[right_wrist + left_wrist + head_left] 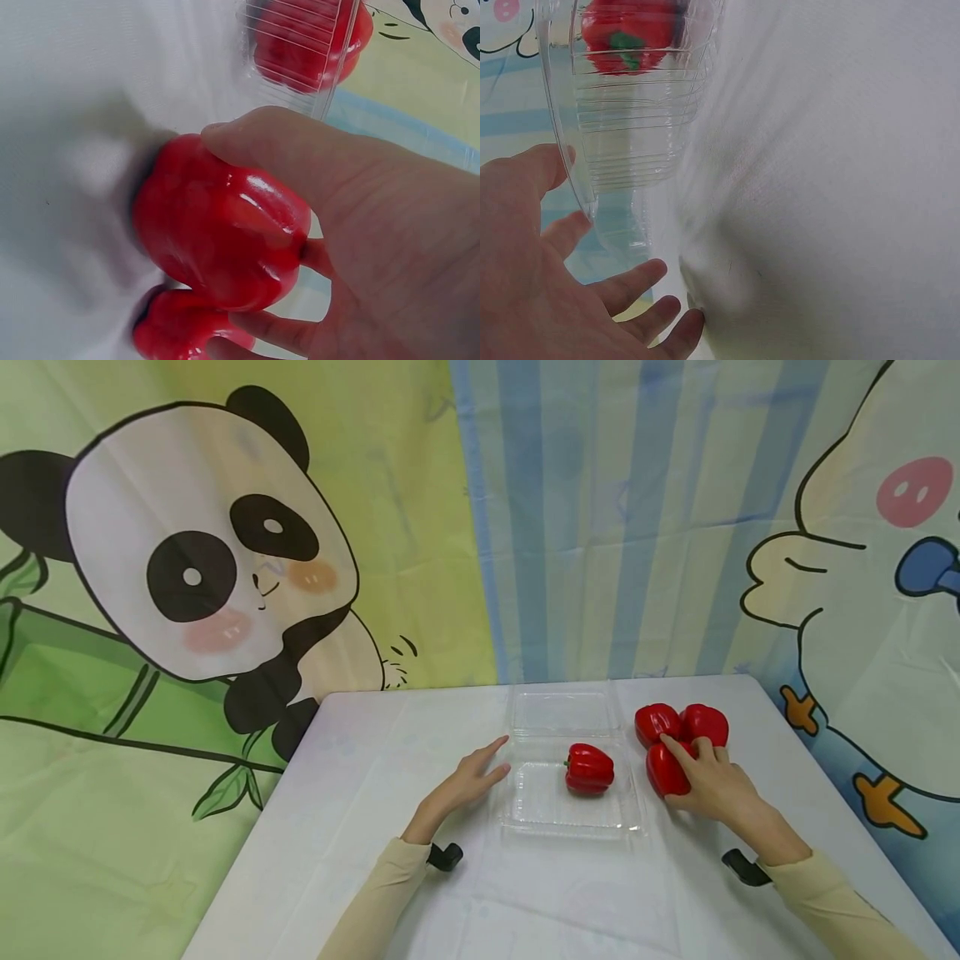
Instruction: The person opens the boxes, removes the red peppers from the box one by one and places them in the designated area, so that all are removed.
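Observation:
An opened clear plastic clamshell box (536, 797) lies on the table, its lid (564, 714) folded back to the far side. One red bell pepper (589, 769) sits in the box; its green stem shows in the left wrist view. My left hand (468, 778) is at the box's left side with fingers spread, holding nothing; whether its fingertips touch the rim I cannot tell. To the right of the box, my right hand (712, 783) grips another red bell pepper (221, 221) between thumb and fingers. That pepper is partly hidden by the hand in the head view.
Behind the gripped pepper, two more red bell peppers lie close together, a left one (657, 723) and a right one (707, 724). A white cloth covers the table (360, 793). A printed curtain (555, 527) hangs at the table's far edge.

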Available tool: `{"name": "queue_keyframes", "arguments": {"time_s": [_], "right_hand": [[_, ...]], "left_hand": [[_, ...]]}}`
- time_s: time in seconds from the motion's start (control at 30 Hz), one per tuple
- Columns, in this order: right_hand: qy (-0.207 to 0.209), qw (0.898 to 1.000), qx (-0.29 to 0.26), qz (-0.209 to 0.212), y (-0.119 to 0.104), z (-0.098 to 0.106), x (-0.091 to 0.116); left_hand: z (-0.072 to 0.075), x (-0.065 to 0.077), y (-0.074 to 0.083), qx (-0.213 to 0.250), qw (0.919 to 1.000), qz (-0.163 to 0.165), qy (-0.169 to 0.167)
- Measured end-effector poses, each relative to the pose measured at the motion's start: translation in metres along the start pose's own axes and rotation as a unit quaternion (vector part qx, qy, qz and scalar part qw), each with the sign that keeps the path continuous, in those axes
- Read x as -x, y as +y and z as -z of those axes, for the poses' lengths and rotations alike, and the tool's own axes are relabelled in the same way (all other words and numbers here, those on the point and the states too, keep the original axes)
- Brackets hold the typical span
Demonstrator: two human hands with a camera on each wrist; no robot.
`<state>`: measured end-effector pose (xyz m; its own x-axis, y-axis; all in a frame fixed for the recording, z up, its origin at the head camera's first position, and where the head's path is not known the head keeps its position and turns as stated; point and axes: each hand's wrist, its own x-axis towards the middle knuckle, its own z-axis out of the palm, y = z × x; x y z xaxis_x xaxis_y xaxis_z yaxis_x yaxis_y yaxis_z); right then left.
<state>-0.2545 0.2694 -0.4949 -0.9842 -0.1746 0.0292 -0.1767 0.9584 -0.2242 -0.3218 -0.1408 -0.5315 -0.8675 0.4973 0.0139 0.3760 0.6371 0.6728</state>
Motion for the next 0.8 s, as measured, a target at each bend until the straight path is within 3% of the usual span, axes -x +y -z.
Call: {"name": "queue_keyframes", "arguments": {"time_s": [0.8], "right_hand": [[-0.007,1.0,0.001,0.0,-0.0038,0.001,-0.0011]], "left_hand": [[-0.003,-0.0031,-0.0039,-0.007,1.0,0.002,0.002]]}}
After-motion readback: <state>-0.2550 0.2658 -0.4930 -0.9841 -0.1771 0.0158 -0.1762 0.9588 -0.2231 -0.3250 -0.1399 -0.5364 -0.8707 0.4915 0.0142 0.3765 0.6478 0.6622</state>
